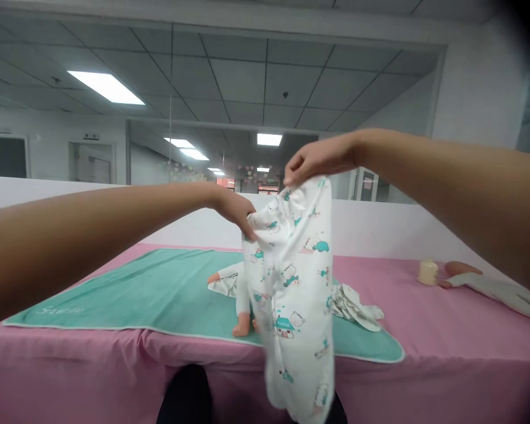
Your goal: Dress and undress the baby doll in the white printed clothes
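Observation:
Both my hands hold up a white baby garment [294, 294] printed with small teal animals, hanging in front of me. My right hand [318, 160] pinches its top edge, fingers closed. My left hand [236, 209] grips the garment's upper left side, lower than the right. Behind the cloth a baby doll [241, 300] in the same print lies on a teal mat [150, 291], mostly hidden; one foot and one hand show.
The mat lies on a pink-covered table [446, 347]. More white cloth [355, 306] is crumpled at the mat's right. A cream cylinder [428, 272] and a second doll's limbs in white cloth [494, 288] lie at the far right. A white partition wall runs behind.

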Demonstrator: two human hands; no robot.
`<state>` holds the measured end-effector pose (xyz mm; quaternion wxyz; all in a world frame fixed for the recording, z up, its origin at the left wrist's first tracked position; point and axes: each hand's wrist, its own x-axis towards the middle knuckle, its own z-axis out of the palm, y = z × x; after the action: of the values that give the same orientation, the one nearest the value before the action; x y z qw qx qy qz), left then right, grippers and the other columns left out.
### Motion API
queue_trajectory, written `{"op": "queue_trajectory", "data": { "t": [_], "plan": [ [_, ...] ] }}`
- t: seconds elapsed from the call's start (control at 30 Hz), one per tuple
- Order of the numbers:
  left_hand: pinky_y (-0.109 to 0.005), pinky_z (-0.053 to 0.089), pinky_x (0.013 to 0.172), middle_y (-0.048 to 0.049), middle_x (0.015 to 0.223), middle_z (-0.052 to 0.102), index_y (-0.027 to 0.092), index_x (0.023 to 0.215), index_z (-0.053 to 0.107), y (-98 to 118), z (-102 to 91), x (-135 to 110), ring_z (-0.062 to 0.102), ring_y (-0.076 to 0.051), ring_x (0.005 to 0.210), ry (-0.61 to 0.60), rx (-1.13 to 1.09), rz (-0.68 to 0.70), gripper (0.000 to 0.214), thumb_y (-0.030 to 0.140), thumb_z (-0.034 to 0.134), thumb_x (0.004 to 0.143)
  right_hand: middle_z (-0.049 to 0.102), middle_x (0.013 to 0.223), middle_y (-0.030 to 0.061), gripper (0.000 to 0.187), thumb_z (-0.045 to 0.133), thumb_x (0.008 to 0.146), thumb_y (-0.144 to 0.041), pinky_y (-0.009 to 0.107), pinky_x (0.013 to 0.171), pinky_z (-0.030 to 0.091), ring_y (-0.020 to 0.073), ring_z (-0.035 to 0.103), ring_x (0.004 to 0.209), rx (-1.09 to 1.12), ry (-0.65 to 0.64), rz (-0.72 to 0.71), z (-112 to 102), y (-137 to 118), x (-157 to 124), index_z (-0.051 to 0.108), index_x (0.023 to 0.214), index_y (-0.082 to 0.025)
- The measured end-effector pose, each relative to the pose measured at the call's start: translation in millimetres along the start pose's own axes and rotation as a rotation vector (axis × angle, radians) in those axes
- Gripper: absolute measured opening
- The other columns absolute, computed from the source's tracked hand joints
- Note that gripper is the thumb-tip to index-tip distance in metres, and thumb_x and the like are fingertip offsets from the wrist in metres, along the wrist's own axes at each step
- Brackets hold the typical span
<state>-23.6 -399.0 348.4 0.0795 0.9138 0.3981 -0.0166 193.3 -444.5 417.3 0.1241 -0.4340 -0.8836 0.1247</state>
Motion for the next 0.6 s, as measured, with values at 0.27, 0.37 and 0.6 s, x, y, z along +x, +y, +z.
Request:
{"op": "queue_trajectory", "data": {
  "t": [0.27, 0.37, 0.6],
  "plan": [
    [-0.036, 0.050, 0.062, -0.0110, 0.077, 0.068, 0.015, 0.087, 0.067, -45.7, -11.1, 14.8, 0.063, -0.023, 0.065, 0.131, -0.258, -0.237, 0.044, 0.052, 0.065, 0.063, 0.065, 0.082, 0.0043, 0.035, 0.074, 0.059, -0.045, 0.035, 0.076, 0.051, 0.0213, 0.062, 0.081, -0.124, -0.134, 0.202, 39.3, 61.1, 48.9, 0.066, 0.079, -0.017],
    [-0.034, 0.050, 0.059, -0.0104, 0.070, 0.066, 0.011, 0.086, 0.065, -62.8, -0.5, 27.9, 0.060, -0.019, 0.059, 0.270, -0.424, -0.123, 0.043, 0.049, 0.064, 0.067, 0.065, 0.086, 0.0054, 0.035, 0.073, 0.064, -0.040, 0.035, 0.078, 0.051, 0.0201, 0.062, 0.084, 0.062, -0.062, 0.137, 44.8, 72.3, 59.6, 0.066, 0.086, -0.015],
    [-0.029, 0.049, 0.058, -0.0054, 0.072, 0.061, 0.013, 0.081, 0.059, -77.5, 53.4, 71.0, 0.058, -0.013, 0.053, 0.713, -1.087, 0.194, 0.018, 0.028, 0.061, 0.071, 0.064, 0.093, 0.0073, 0.030, 0.063, 0.076, -0.034, 0.029, 0.074, 0.051, 0.0136, 0.061, 0.079, 0.625, -0.221, 0.001, 80.8, 101.8, 96.9, 0.060, 0.096, -0.011]
  ]
}}
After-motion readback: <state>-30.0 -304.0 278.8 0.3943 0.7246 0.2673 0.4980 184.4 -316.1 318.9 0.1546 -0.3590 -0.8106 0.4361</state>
